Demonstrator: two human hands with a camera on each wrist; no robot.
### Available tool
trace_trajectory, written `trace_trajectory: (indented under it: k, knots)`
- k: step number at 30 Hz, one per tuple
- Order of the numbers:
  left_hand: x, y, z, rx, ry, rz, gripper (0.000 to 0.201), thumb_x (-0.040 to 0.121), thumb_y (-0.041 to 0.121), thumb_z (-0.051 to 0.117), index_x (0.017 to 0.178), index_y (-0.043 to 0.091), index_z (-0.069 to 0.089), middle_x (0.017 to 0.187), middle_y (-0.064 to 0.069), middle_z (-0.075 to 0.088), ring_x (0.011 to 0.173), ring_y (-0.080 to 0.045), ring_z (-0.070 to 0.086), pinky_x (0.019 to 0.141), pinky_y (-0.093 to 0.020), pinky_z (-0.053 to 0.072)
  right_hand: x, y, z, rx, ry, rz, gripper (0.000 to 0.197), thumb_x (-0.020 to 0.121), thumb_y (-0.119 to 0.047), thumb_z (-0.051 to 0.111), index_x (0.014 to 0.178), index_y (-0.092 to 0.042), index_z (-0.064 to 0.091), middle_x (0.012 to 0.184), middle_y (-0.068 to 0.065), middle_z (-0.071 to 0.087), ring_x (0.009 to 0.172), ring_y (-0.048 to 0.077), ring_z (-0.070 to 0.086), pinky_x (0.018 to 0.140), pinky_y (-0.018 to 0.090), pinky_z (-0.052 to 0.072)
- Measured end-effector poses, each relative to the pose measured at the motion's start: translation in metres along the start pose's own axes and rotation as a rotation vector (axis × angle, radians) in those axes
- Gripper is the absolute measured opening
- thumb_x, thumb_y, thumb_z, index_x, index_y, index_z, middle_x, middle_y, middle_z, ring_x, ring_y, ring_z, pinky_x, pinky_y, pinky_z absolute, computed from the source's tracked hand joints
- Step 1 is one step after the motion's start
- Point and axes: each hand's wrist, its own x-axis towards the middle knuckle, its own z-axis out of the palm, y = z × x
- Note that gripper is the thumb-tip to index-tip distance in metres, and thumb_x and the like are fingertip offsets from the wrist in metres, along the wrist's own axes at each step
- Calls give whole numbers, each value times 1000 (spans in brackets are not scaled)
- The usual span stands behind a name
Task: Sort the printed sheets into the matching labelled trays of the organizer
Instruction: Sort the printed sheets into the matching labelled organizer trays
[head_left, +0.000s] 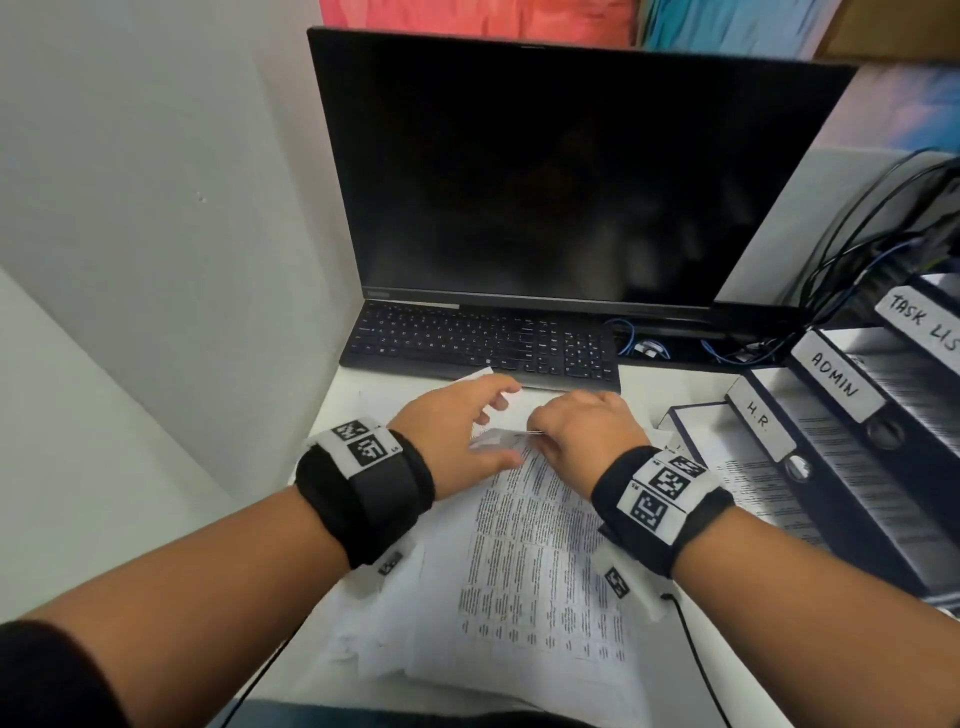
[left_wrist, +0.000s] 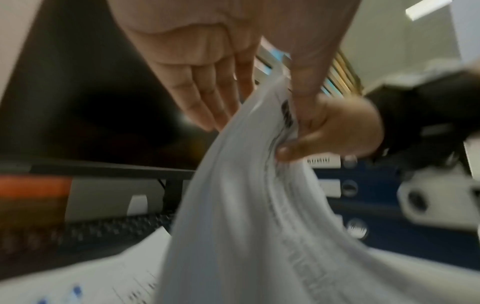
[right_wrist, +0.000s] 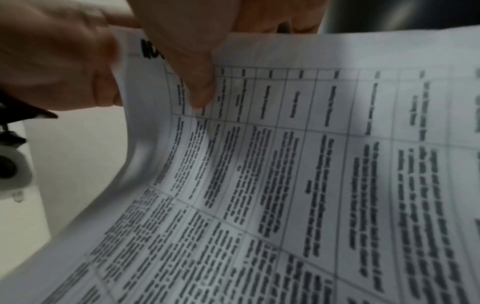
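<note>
Sorting is at pick-up: my right hand (head_left: 582, 431) pinches the top white printed table sheet (head_left: 540, 551), my left hand (head_left: 457, 421) spread loose alongside it. Next I'd read its heading, then choose among the labelled navy trays (head_left: 841, 467).

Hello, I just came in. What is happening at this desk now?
A person is sorting printed sheets at a desk. The right hand pinches the top edge of a printed sheet with a table on it and lifts it off the pile of papers. The left hand is beside it with its thumb on the same edge and its fingers straight. The organizer stands to the right, with trays labelled H.R., ADMIN and TASK LIS, the last one cut off. The sheet is not in any tray yet.
</note>
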Motion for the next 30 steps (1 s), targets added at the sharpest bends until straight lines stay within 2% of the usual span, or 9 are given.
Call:
trace_trajectory:
  k: [3,8,12,14,17,21,24,27,30]
  knots:
    - [12,10,-2,265,-28,23,23,95,28,46,112,26,61,108,6,65,101,-16,57,83,-25,41,-9,4,-7,5,18,71,18,95,-37,42,102,-25,52,94,-7,61,101,17,53,100,36,29]
    - [20,14,-14,155,75,-39,26,95,21,49,116,21,63,112,1,66,106,-18,57,89,-22,37,-32,38,-18,18,-18,253,20,95,-26,35,109,-22,48,94,-2,62,100,22,53,92,38,34]
    - [27,29,-20,434,-101,-17,32,93,21,44,123,26,55,125,6,56,114,-17,52,95,-30,43,-45,54,-28,-26,-51,252,23,94,-14,35,111,-25,47,94,-6,58,100,20,51,94,39,34]
    - [33,44,-19,536,-111,61,38,92,29,47,130,28,48,130,8,52,119,-16,49,100,-34,41,-48,55,-33,-43,-18,234,25,94,-12,38,112,-26,48,97,-8,58,101,18,51,97,39,34]
    - [43,67,-12,575,-167,123,36,95,31,43,130,29,45,118,4,61,104,-18,58,88,-34,48,-55,56,-43,-51,54,215,21,95,-13,39,108,-26,50,97,-8,59,100,18,50,97,38,34]
    - [57,88,-6,641,-274,115,25,96,16,41,115,25,54,95,3,61,85,-17,57,69,-28,41,-70,68,-62,-39,105,308,20,95,-24,36,108,-24,52,102,-5,61,103,20,51,95,39,33]
    - [63,95,-17,575,-157,98,18,98,19,39,104,22,55,88,3,57,81,-18,55,66,-28,38,-89,96,-79,-38,144,476,30,92,-32,42,120,-24,48,117,-2,59,111,22,50,96,40,36]
    - [69,96,-34,357,10,-4,23,98,25,38,80,26,53,84,2,58,81,-23,54,64,-29,40,-113,133,-93,-92,112,659,47,88,-40,50,131,-22,42,130,2,51,120,25,46,95,41,39]
    - [79,104,-44,167,156,-73,22,97,24,40,93,18,60,93,-8,63,90,-30,57,74,-35,47,-138,169,-101,-163,103,800,53,86,-41,52,133,-20,41,136,3,44,127,25,39,99,43,37]
